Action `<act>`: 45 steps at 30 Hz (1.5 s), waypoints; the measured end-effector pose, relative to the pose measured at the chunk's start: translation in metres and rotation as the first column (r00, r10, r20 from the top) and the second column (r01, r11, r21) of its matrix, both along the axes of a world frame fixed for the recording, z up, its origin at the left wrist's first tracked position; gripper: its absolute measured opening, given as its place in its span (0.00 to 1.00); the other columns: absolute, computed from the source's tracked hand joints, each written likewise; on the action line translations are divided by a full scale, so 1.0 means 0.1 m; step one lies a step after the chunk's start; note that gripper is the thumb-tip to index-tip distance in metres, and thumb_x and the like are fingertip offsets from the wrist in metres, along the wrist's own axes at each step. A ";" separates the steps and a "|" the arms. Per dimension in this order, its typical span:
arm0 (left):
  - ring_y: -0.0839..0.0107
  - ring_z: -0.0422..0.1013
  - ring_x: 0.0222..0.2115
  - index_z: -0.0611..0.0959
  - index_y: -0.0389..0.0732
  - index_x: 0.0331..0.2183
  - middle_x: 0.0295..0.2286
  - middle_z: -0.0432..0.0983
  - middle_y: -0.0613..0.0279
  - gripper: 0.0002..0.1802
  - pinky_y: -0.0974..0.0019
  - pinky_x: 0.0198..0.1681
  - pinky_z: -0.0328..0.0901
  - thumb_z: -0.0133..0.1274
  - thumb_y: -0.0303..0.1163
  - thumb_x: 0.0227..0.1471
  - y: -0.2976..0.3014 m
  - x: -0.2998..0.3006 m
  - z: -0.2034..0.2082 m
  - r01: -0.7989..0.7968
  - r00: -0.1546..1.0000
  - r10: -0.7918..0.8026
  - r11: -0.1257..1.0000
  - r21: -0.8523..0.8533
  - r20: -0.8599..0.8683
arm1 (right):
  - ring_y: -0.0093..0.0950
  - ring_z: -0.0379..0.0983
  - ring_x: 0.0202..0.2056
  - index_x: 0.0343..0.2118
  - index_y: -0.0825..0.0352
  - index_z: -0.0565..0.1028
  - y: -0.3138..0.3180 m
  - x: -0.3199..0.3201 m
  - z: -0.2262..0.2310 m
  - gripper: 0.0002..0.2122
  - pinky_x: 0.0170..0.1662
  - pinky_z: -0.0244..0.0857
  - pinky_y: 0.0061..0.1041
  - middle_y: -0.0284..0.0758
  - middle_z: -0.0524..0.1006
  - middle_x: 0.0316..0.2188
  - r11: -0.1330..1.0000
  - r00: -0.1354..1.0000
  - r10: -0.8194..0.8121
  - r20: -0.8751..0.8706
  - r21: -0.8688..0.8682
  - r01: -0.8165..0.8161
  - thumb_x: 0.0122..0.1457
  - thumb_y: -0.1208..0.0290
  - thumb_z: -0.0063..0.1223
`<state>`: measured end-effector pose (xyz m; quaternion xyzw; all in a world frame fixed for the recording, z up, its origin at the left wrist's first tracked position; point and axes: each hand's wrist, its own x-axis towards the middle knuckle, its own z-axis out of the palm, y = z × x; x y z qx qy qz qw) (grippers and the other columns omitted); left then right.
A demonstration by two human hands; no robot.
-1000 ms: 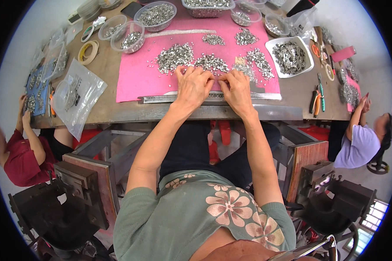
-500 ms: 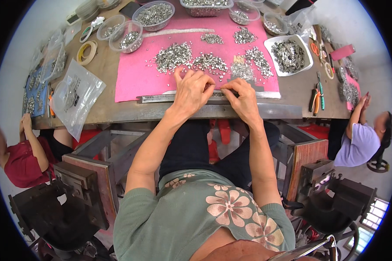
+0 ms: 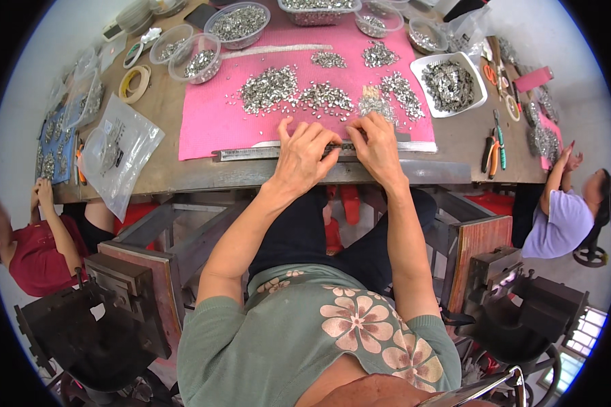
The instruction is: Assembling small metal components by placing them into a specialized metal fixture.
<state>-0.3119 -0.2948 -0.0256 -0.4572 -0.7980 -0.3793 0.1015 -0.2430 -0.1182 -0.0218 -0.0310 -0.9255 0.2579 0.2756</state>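
My left hand (image 3: 300, 154) rests over a long metal channel bar (image 3: 250, 154) along the front of the table, its thumb and index finger pinched together and its other fingers raised. Close to its right, my right hand (image 3: 379, 152) bends down at the same bar with thumb and fingers closed. A short dark piece shows between the two sets of fingertips, too small to name. Just beyond lie loose piles of small shiny metal pieces (image 3: 270, 89) on a pink ribbed mat (image 3: 207, 129). Thin silvery pins (image 3: 377, 106) lie beyond my right hand.
Clear round tubs (image 3: 239, 26) of metal pieces line the back. A white square dish (image 3: 448, 83) of pieces stands right, with pliers (image 3: 493, 150) nearby. Tape rolls (image 3: 134, 83) and a plastic bag (image 3: 125, 152) lie left. A person (image 3: 41, 234) sits left, another (image 3: 562, 210) right.
Both hands have shifted slightly along the bar. My right hand's fingers are now more upright, and its fingertips sit a bit farther right. The right-hand person's hands have moved apart.
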 end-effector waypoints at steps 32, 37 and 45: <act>0.66 0.71 0.33 0.84 0.43 0.32 0.29 0.75 0.67 0.05 0.48 0.54 0.55 0.62 0.31 0.51 0.15 0.09 -0.07 -0.055 0.998 0.055 0.996 0.066 -0.005 | 0.35 0.72 0.35 0.31 0.67 0.78 0.04 0.20 0.10 0.03 0.42 0.62 0.34 0.35 0.75 0.28 0.965 0.995 0.073 0.074 -0.255 -0.052 0.53 0.79 0.60; 0.66 0.71 0.33 0.84 0.43 0.33 0.30 0.76 0.68 0.06 0.48 0.55 0.54 0.62 0.32 0.52 0.12 0.08 -0.07 -0.022 1.000 0.022 0.997 0.072 -0.002 | 0.36 0.73 0.35 0.33 0.68 0.79 0.00 0.31 0.09 0.04 0.42 0.63 0.34 0.35 0.76 0.29 0.986 0.996 0.090 -0.002 -0.142 -0.089 0.53 0.79 0.60; 0.68 0.71 0.33 0.86 0.47 0.35 0.30 0.76 0.69 0.10 0.49 0.56 0.53 0.65 0.37 0.48 0.15 0.11 -0.11 -0.042 0.997 0.047 0.996 0.080 -0.064 | 0.35 0.75 0.31 0.34 0.69 0.81 0.12 0.11 0.05 0.05 0.36 0.67 0.31 0.38 0.77 0.29 0.970 0.999 0.043 -0.013 -0.240 -0.045 0.53 0.81 0.62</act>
